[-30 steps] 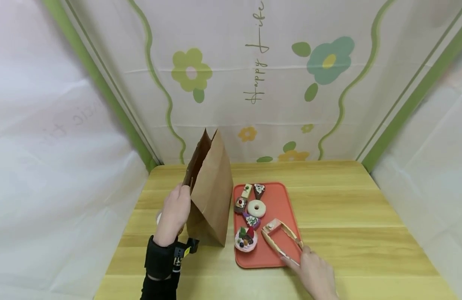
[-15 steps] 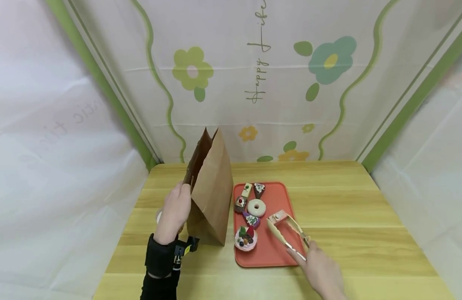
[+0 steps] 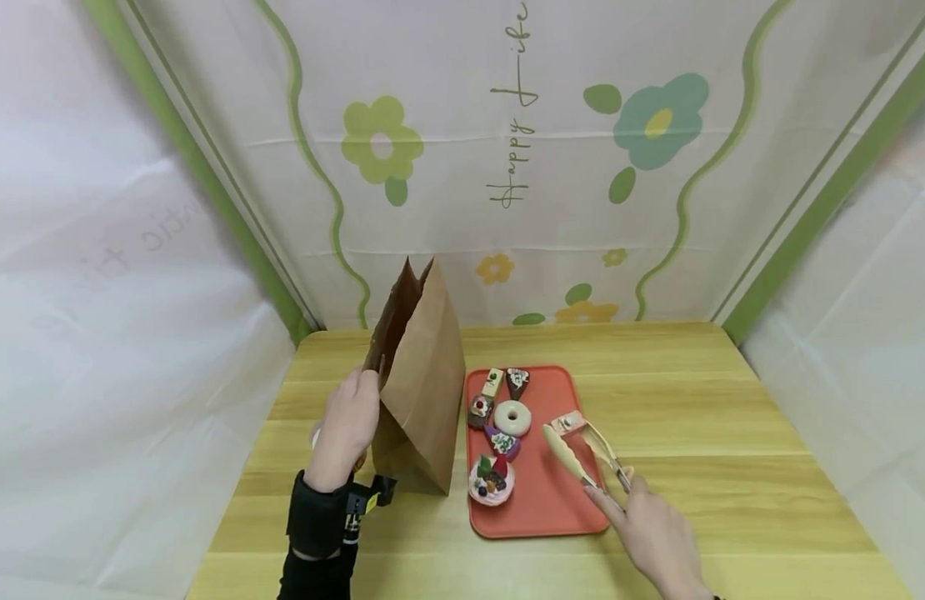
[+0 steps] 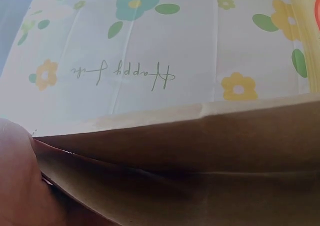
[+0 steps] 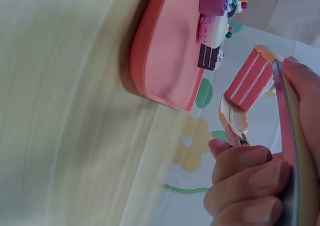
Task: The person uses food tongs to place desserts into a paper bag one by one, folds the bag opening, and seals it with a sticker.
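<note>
Tabletop of pale yellow wood grain (image 3: 732, 467) bears a tall brown paper bag (image 3: 428, 375), upright with its mouth parted; the left hand (image 3: 350, 421) grips its near rim. Just beside it lies a coral-red rectangular tray (image 3: 541, 521). Metal tongs with cream-coloured ends (image 3: 563, 452) are clasped in the right hand (image 3: 657, 533), their arms held apart by a pink layered cake slice (image 3: 567, 422) pinched between them near the tray's right side. A round pink fruit-topped cake (image 3: 492, 481), a white ring doughnut (image 3: 512, 417) and four smaller sweets (image 3: 503, 442) sit on the tray. Lifting the slice seems the step in hand; the next move probably calls for a steady squeeze and enough height to clear the bag's rim. Only the right wrist view shows the slice's white-striped side, raised off the tray; only the left wrist view looks closely into the bag's dim mouth, its bottom hidden.
</note>
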`<state>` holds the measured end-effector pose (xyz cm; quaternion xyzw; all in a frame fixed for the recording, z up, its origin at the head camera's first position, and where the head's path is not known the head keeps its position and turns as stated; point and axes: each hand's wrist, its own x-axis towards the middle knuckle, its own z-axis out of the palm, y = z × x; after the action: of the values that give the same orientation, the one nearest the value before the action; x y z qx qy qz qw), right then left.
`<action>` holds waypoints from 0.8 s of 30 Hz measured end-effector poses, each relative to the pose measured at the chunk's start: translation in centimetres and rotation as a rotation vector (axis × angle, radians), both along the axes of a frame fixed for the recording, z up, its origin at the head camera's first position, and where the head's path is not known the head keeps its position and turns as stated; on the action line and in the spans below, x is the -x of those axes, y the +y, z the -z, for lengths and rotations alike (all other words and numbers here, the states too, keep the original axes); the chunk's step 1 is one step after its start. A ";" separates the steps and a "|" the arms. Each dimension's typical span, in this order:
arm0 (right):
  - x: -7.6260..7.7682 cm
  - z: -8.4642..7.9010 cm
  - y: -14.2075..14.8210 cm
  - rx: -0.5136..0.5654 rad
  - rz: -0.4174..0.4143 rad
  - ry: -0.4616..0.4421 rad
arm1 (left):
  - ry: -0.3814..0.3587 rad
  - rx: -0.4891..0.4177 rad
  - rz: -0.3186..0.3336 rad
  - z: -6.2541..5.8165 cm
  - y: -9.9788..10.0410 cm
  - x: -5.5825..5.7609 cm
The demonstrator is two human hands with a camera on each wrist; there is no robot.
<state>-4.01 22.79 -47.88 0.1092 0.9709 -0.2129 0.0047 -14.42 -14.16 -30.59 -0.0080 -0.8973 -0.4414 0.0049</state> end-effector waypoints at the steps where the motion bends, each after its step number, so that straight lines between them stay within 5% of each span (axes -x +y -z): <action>1: 0.0 -0.1 0.0 0.005 0.001 0.001 | 0.003 0.005 -0.002 0.0 0.0 0.0; 12: 0.9 -0.9 0.1 -0.038 -0.024 0.134 | -0.010 0.002 -0.015 0.1 -0.1 0.0; 24: 3.1 -4.0 -0.4 0.002 -0.040 0.193 | -0.017 -0.019 -0.023 0.0 -0.1 -0.2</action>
<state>-7.11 22.38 -43.91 0.0687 0.9687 -0.2232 -0.0845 -14.18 -14.26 -30.63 0.0063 -0.8930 -0.4500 0.0023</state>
